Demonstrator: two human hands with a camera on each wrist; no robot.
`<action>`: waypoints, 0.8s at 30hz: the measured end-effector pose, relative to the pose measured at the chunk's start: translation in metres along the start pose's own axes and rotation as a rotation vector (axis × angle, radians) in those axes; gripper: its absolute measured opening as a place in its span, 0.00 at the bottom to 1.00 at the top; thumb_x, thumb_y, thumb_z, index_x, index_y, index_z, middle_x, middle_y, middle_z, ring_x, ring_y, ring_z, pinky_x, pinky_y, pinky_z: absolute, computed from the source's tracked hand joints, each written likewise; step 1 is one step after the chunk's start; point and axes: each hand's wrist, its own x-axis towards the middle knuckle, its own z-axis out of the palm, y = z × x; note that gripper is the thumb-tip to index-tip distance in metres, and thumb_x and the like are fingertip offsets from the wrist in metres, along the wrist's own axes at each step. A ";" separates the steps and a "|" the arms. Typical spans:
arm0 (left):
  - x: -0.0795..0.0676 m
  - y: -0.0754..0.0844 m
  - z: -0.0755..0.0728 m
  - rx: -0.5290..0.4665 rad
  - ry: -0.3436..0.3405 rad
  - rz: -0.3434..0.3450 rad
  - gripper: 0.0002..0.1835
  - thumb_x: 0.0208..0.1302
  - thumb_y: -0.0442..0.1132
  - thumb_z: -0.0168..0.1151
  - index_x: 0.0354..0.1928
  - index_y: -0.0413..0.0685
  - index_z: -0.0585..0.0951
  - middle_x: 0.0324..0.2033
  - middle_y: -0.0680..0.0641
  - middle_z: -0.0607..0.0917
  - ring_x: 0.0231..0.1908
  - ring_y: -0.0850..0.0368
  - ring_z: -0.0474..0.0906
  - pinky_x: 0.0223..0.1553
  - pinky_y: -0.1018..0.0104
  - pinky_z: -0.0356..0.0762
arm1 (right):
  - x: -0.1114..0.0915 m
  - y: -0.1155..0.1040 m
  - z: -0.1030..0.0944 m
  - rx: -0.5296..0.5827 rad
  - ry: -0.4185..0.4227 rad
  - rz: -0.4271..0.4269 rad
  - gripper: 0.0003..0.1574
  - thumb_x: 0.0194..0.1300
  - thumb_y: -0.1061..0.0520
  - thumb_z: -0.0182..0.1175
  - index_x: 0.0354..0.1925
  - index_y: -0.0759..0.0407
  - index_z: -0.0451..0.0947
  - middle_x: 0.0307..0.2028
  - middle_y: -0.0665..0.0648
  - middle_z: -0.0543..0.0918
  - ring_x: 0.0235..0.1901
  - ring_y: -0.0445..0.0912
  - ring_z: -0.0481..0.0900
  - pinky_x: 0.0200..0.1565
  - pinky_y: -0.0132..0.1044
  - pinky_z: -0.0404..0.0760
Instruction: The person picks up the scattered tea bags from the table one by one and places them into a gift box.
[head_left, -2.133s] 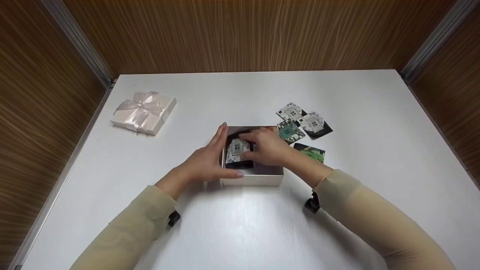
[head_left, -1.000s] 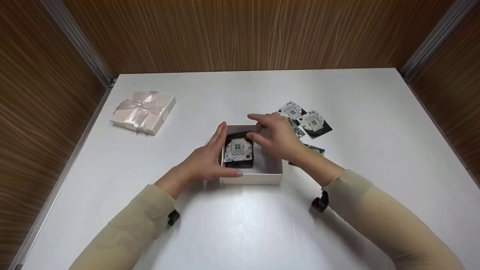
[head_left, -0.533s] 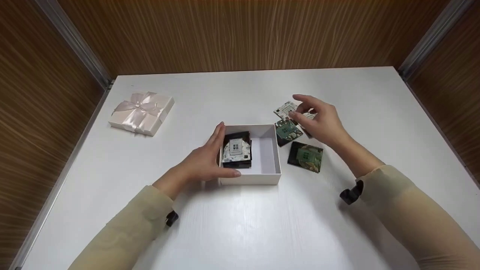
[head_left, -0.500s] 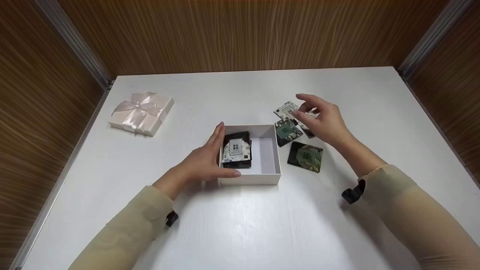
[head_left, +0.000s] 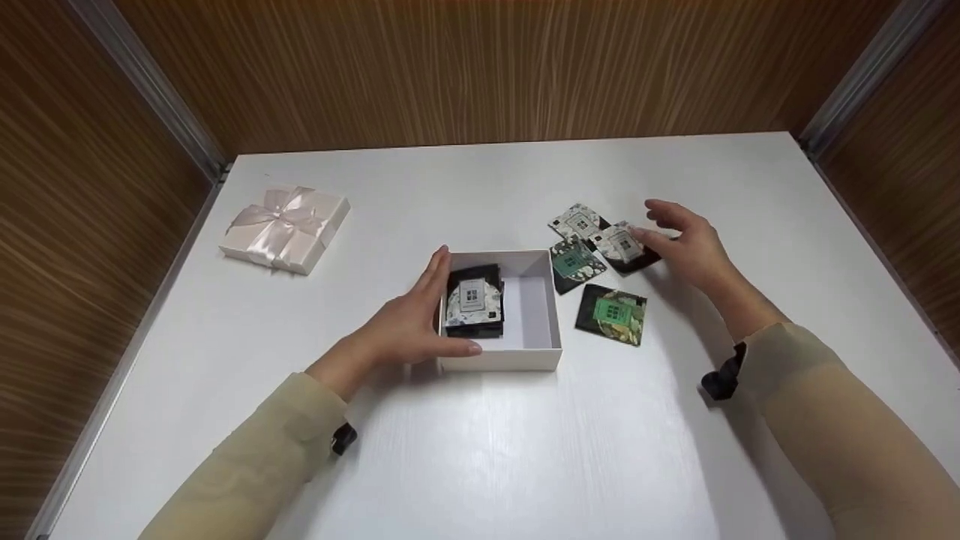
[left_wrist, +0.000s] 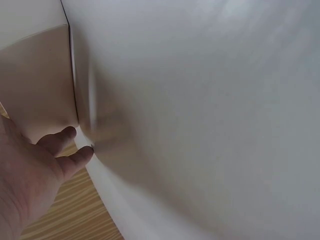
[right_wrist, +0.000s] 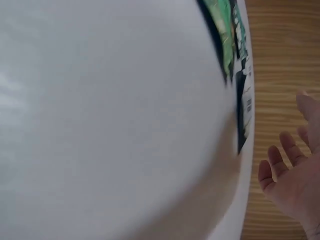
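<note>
My left hand (head_left: 409, 319) rests against a white open box (head_left: 517, 359), fingers straight along its left side and thumb at the front wall. The left wrist view shows this hand (left_wrist: 37, 170) beside the box wall (left_wrist: 37, 75). Inside the box, on its left side, lies a stack of flat square packets (head_left: 474, 300), a white patterned one on top. Above the right edge of a white-and-black packet (head_left: 621, 241) hovers my right hand (head_left: 694, 244), fingers loosely bent, holding nothing. In the right wrist view, a gap shows between the hand (right_wrist: 295, 175) and that packet (right_wrist: 246, 107).
Beyond the box's right side lie another white packet (head_left: 577, 222) and a dark green packet (head_left: 574, 262). A bright green packet (head_left: 615, 313) lies closer to me. A pale box lid with a ribbon bow (head_left: 281, 217) sits at the back left of the white table (head_left: 480, 457).
My right hand has left the stack in the box and moved right, past the loose packets, to the far white one. The left hand stays at the box.
</note>
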 end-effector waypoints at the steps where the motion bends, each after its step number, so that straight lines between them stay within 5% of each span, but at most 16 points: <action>1: 0.000 0.000 0.000 -0.001 -0.001 -0.001 0.79 0.46 0.84 0.69 0.83 0.70 0.23 0.83 0.64 0.25 0.59 0.36 0.81 0.63 0.39 0.76 | 0.001 0.003 0.000 0.015 -0.020 0.023 0.44 0.76 0.46 0.67 0.80 0.59 0.64 0.74 0.70 0.69 0.74 0.65 0.66 0.72 0.59 0.67; 14: 0.000 0.000 0.002 -0.004 -0.006 0.003 0.78 0.48 0.82 0.69 0.82 0.70 0.23 0.84 0.61 0.27 0.60 0.37 0.80 0.64 0.42 0.75 | 0.005 0.023 0.008 0.090 -0.210 0.089 0.50 0.79 0.51 0.64 0.86 0.53 0.49 0.84 0.60 0.52 0.83 0.58 0.46 0.78 0.55 0.53; 24: 0.000 -0.001 0.001 -0.007 -0.010 -0.010 0.78 0.47 0.85 0.68 0.82 0.72 0.22 0.83 0.63 0.26 0.63 0.35 0.78 0.66 0.40 0.73 | 0.008 0.025 0.013 0.006 -0.186 0.014 0.49 0.78 0.57 0.64 0.85 0.59 0.51 0.82 0.70 0.51 0.82 0.64 0.45 0.79 0.58 0.46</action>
